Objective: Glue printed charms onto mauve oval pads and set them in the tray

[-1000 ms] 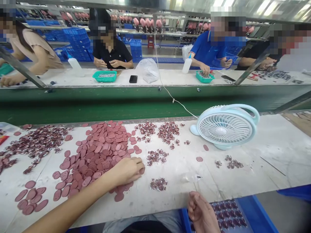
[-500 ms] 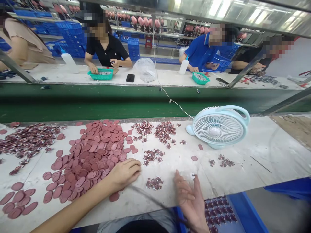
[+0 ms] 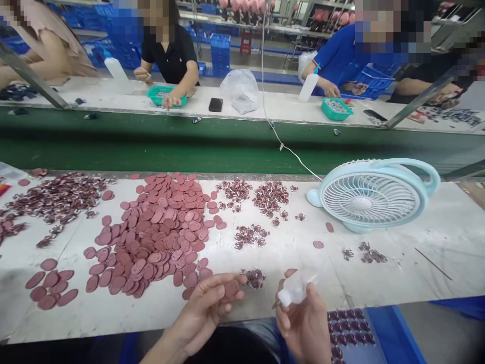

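Observation:
My left hand (image 3: 199,314) is closed on a flat oval reddish-pink disc (image 3: 232,289), pinched between thumb and fingers above the near part of the table. To its right, my right hand (image 3: 303,323) grips a small translucent squeeze bottle (image 3: 294,292) whose thin dark tip points down and left. Between the hands, slightly farther off, lies a little cluster of dark red-and-white parts (image 3: 254,278). A large heap of the same oval discs (image 3: 159,232) spreads behind and left of my left hand.
A light blue fan (image 3: 364,202) stands at the right, its white cord (image 3: 281,146) running up. More small parts (image 3: 62,197) are heaped at far left. By my right hand, a blue crate (image 3: 396,333) holds rows of dark red pieces. Co-workers sit across the green belt (image 3: 151,151).
My left hand has come away from the heap toward my right hand with a disc in it. The bottle in my right hand has tipped, its tip now toward the left hand. The view has shifted.

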### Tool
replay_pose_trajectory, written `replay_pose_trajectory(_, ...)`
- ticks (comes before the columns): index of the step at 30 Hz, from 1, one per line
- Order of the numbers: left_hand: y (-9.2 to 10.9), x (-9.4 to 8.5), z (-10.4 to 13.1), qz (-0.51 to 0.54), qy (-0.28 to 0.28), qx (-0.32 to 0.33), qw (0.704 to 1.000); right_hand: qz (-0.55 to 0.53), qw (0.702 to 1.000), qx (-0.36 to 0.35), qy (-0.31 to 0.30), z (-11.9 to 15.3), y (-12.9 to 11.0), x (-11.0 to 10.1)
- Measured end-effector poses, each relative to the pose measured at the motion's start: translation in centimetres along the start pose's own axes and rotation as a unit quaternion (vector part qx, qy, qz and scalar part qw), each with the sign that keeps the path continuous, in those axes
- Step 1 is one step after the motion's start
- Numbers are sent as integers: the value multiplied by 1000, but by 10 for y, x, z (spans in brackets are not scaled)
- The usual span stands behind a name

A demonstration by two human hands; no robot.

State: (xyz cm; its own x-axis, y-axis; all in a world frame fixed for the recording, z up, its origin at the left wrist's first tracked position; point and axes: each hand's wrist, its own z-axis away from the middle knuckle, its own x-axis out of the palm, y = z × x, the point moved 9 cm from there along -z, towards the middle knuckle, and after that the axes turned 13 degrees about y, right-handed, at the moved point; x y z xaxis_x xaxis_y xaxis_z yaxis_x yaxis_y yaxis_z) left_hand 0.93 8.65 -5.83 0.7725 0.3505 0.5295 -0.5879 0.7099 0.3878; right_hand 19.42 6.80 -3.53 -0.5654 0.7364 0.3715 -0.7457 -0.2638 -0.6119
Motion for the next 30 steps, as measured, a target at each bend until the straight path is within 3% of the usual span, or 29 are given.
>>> replay_pose_trajectory(7, -15, 1, 4, -15, -23, -33, 999, 43, 998, 26, -41, 1, 20, 2)
replay_pose_trajectory(14, -22, 11, 4, -45, -73, 9, 996, 47, 998, -32, -18, 6, 14, 4)
replay_pose_trajectory(18, -24, 16, 4, -78, -74, 42, 993, 53, 995, -73, -32, 6, 11, 3)
replay_pose_trajectory(21, -26, 17, 6, -49, -78, 34, 995, 78, 987, -133, -38, 13, 9, 5)
replay_pose_trajectory(26, -34, 13, 8, -18, -69, -7, 997, 121, 945, -302, 20, 40, -4, 11)
replay_pose_trajectory(30, -34, 14, 9, -17, -69, -7, 997, 165, 918, -358, 41, 50, -9, 13)
